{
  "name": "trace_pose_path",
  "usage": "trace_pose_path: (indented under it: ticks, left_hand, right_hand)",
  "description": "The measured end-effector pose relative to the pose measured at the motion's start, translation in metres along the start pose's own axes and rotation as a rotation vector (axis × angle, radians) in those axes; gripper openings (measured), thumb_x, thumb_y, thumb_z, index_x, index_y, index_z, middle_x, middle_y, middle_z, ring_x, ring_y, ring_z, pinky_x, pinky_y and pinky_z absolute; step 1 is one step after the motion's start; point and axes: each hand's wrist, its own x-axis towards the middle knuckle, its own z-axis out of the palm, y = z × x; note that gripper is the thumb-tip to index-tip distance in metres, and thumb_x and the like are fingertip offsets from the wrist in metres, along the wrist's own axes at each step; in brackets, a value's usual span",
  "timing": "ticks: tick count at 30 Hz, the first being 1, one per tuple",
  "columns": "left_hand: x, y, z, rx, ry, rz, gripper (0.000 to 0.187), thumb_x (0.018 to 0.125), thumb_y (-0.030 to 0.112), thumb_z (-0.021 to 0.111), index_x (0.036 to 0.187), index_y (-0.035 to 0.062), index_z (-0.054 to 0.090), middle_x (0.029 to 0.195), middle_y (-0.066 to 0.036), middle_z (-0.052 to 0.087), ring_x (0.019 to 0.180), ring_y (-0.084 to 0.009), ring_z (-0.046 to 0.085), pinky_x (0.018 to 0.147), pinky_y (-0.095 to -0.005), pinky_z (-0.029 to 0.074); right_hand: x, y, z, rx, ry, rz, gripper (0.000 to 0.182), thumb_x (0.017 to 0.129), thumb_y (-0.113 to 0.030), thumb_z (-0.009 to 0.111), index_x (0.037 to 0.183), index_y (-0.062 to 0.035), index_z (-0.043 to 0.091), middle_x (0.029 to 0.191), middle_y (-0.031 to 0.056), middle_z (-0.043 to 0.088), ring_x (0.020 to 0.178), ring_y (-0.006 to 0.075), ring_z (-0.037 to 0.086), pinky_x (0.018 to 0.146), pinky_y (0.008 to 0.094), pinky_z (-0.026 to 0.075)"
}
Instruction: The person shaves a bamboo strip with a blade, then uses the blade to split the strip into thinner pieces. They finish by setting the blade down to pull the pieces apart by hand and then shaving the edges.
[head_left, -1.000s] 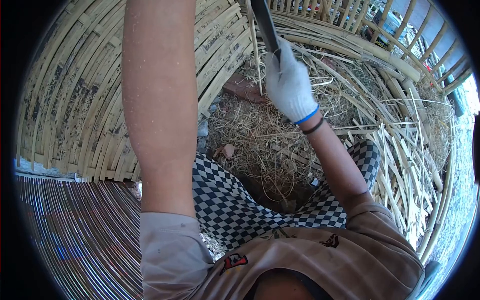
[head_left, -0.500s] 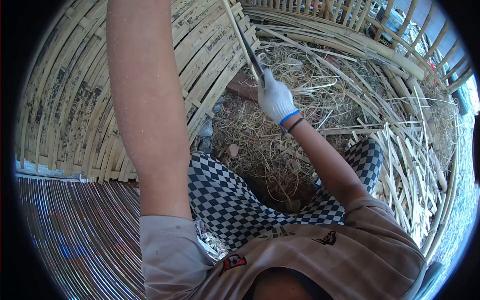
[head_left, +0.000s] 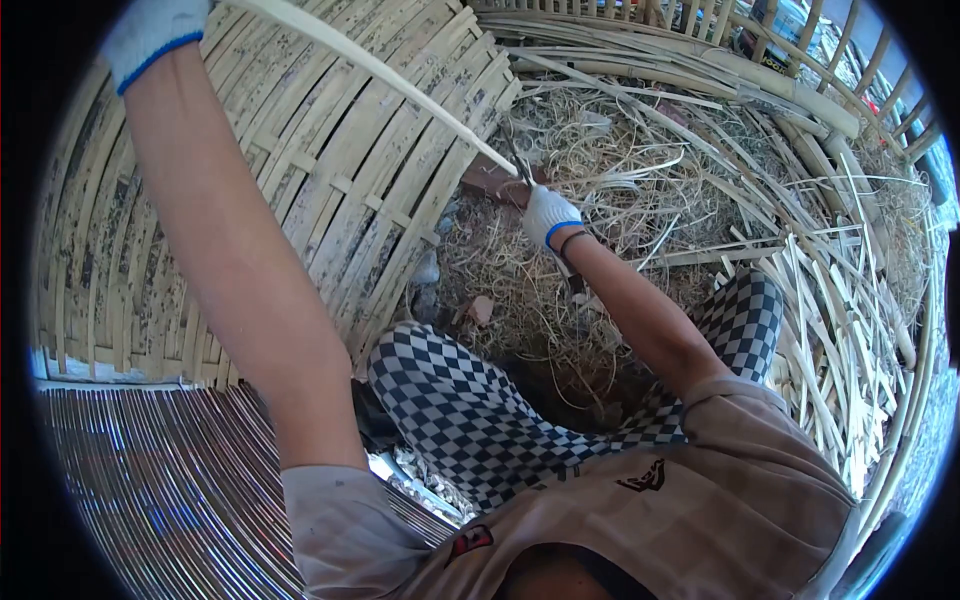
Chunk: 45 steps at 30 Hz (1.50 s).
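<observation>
A white glove with a blue cuff covers my left hand (head_left: pixel 158 28), raised at the top left; its fingers lie mostly past the frame's edge. Beside it a long pale bamboo strip (head_left: pixel 375 68) begins and slants down to my right hand. My right hand (head_left: pixel 550 212), gloved too, is closed near the centre, above the shavings. A dark, thin blade (head_left: pixel 517 155) sticks up out of its grip, with the strip's lower end against it. Whether my right fingers also pinch the strip is too small to tell.
A woven bamboo panel (head_left: pixel 300 180) fills the upper left. Curly shavings (head_left: pixel 640 170) cover the ground before my checkered trousers. Split strips (head_left: pixel 830 340) are piled at the right, near a slatted bamboo fence (head_left: pixel 850 80). A reddish brick (head_left: pixel 490 178) lies by my right hand.
My left arm has swung to the left, and its glove has come into view. The strip now slants across the panel. My right hand has moved slightly lower, and the blade stands at a different angle.
</observation>
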Motion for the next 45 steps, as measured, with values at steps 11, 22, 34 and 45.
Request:
trace_pose_path:
  ticks: [11, 22, 34, 45]
  left_hand:
    - [-0.007, 0.021, -0.07, -0.13, -0.143, -0.078, 0.058, 0.098, 0.066, 0.058, 0.065, 0.023, 0.037, 0.057, 0.009, 0.027, 0.05, -0.0087, 0.031, 0.05, -0.0256, 0.036]
    - [-0.03, 0.036, -0.118, -0.335, -0.021, -0.098, 0.05, 0.098, 0.053, 0.06, 0.067, 0.0215, 0.039, 0.056, 0.009, 0.028, 0.047, -0.0071, 0.034, 0.051, -0.0237, 0.039]
    - [-0.033, 0.036, -0.124, -0.297, -0.009, -0.12, 0.051, 0.101, 0.058, 0.054, 0.068, 0.0206, 0.041, 0.054, 0.01, 0.033, 0.045, -0.0056, 0.036, 0.05, -0.0228, 0.041]
    - [-0.011, 0.019, -0.12, -0.277, -0.036, -0.101, 0.048, 0.102, 0.052, 0.052, 0.067, 0.0209, 0.041, 0.053, 0.01, 0.034, 0.045, -0.0053, 0.038, 0.049, -0.0231, 0.042]
  right_hand:
    - [0.007, -0.05, 0.005, 0.064, -0.052, 0.144, 0.022, 0.099, -0.019, 0.059, 0.114, -0.0048, 0.051, 0.075, 0.0199, 0.07, 0.071, 0.0417, 0.071, 0.062, 0.0513, 0.055]
    - [0.006, -0.052, 0.021, 0.074, -0.029, 0.161, 0.024, 0.095, -0.016, 0.059, 0.114, -0.0037, 0.051, 0.077, 0.0203, 0.071, 0.073, 0.0393, 0.072, 0.06, 0.0508, 0.055]
    - [0.026, -0.018, 0.003, 0.016, -0.062, 0.102, 0.019, 0.098, -0.021, 0.058, 0.105, -0.0036, 0.063, 0.089, 0.0233, 0.074, 0.085, 0.0398, 0.074, 0.071, 0.0505, 0.058]
    - [0.006, 0.018, 0.029, 0.09, -0.181, 0.281, 0.025, 0.098, -0.022, 0.056, 0.113, -0.002, 0.058, 0.092, 0.0244, 0.074, 0.09, 0.0425, 0.073, 0.077, 0.0533, 0.057]
